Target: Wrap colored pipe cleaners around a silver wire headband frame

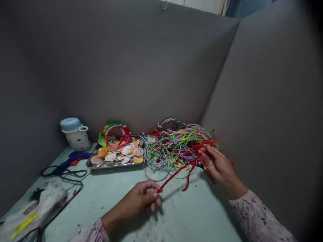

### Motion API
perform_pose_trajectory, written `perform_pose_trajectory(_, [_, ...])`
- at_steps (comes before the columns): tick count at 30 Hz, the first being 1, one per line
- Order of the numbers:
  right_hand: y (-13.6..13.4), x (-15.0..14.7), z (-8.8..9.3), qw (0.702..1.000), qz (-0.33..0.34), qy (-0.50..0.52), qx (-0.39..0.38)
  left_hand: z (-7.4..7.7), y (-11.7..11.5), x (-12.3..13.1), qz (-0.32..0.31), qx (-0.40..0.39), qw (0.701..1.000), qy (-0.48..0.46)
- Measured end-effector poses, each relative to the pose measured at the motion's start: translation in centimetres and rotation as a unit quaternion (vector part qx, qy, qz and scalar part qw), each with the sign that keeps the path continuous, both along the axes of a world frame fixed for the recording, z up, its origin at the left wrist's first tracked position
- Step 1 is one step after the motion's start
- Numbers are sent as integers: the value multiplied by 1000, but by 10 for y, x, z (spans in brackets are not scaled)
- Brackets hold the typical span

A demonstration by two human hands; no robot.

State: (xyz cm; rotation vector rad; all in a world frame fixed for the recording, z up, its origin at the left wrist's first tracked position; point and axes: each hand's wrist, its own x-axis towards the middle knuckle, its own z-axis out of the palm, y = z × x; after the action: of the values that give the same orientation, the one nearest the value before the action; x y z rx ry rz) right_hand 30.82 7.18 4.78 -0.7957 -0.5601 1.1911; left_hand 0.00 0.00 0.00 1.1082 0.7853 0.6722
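Two hands work above our pale green tabletop (93,198), well apart, with a red fuzzy strand (176,173) drawn nearly straight between them; we read the clock from its middle. At 8 o'clock our left hand (147,196) has thumb and fingers pinched on its near end. At 3 o'clock our right hand (218,164) is clamped on red strand, and a shorter red length (187,183) dangles beside it; we cannot tell whether both are one piece. A tangled pile of coloured fuzzy strands (189,134) lies at 12 to 1 o'clock, just behind the right fingers, with grey wire rings (161,164) at 11. At 10 o'clock we have a metal tray (114,167) of shells (126,150), fuzzy hoops (127,136) resting on them, and beyond it a blue-lidded cup (77,138). Towards 9 o'clock a dark cord (81,186) curls past a blurred plastic bag (50,198).
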Motion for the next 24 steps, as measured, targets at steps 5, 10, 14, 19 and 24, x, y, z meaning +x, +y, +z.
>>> perform_pose_trajectory(5, [1,7,4,998,-1,55,-34,5,3,2,-19,-1,999,47])
perform_pose_trajectory(10, [1,8,5,992,27,117,-42,0,3,1,-35,11,997,69])
perform_pose_trajectory(14, [0,8,3,999,29,32,-8,-3,5,-4,-41,-10,996,73])
perform_pose_trajectory(19, [2,13,4,1000,-14,-2,19,2,6,-5,-34,-9,995,92])
perform_pose_trajectory(24, [4,19,9,998,-35,42,-8,7,2,-1,-48,17,996,70])
